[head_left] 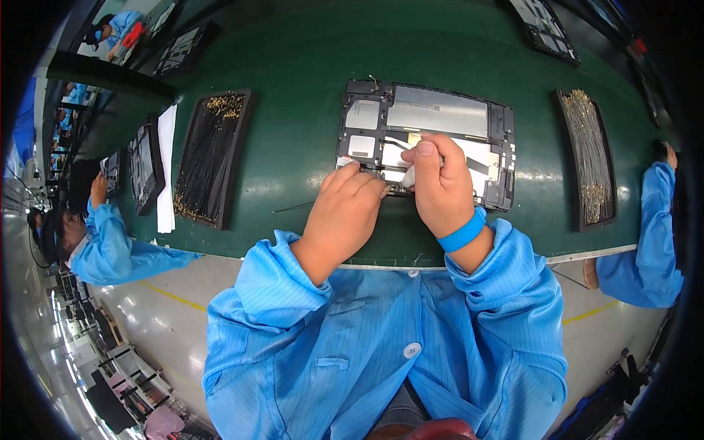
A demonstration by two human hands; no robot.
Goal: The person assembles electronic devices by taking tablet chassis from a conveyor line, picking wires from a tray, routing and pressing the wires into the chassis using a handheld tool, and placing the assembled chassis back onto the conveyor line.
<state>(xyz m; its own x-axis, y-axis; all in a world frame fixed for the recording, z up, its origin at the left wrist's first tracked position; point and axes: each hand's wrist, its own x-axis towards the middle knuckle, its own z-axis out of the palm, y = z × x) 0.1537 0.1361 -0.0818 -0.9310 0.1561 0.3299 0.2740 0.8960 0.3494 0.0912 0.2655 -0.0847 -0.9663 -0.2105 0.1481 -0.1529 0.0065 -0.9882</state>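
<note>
An opened tablet-like device (436, 114), with a black frame and silver plates inside, lies on the green bench before me. At its near left edge, the closed fingers of my left hand (341, 216) press down. A thin black cable (292, 208) sticks out to the left from under that hand; its other end is hidden by my fingers. My right hand (445, 187), with a blue wrist band, is closed around a slim tool with a bent metal end (397, 142), which looks like tweezers. It is over the device's near middle, and my fingers hide the tool's working end.
A black tray (238, 150) of thin black cables with gold ends stands at left, another tray (561, 125) of pale cables at right. White paper (167, 169) and more devices (145, 165) lie far left. Another device (544, 28) is at back right. People in blue work at both sides.
</note>
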